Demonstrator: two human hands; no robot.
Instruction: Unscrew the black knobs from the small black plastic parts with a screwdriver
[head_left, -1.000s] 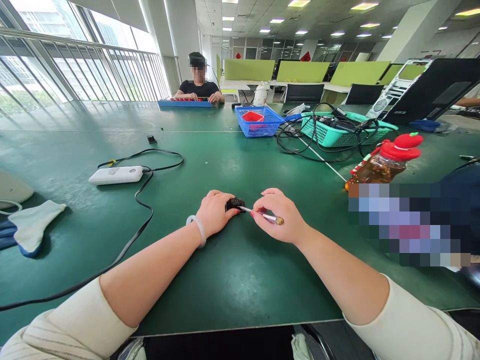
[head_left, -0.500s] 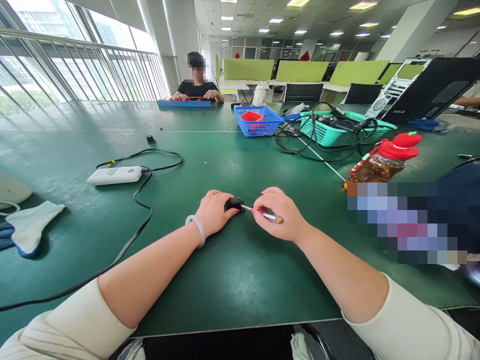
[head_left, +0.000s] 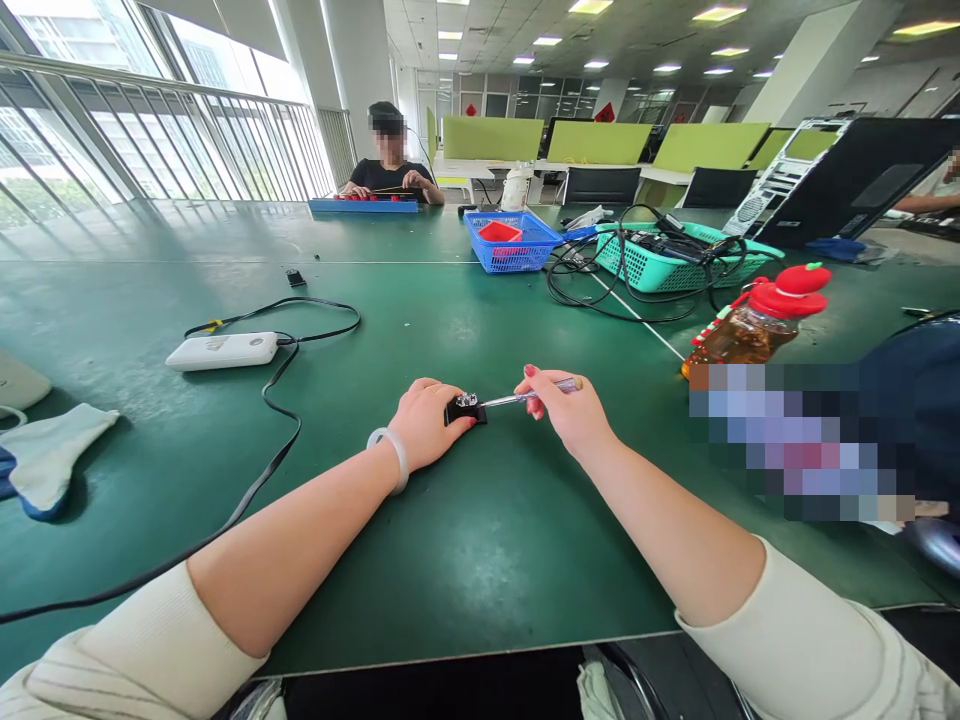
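Note:
Near the middle of the green table, my left hand is closed over a small black part and presses it against the tabletop. Silvery metal pieces show on top of that part, and its left side is hidden under my fingers. My right hand grips a slim screwdriver with a clear handle. The shaft lies nearly level and points left, its tip at the metal pieces; whether it touches them I cannot tell.
A white power strip with a black cord lies to the left, beside a glove. Farther back are a blue basket, a green basket and a red-capped bottle. A person sits across the table.
The screwdriver has swung from sloping down towards me to nearly level, its handle end rising. My right hand has turned with it and moved slightly right. My left hand stays on the black part.

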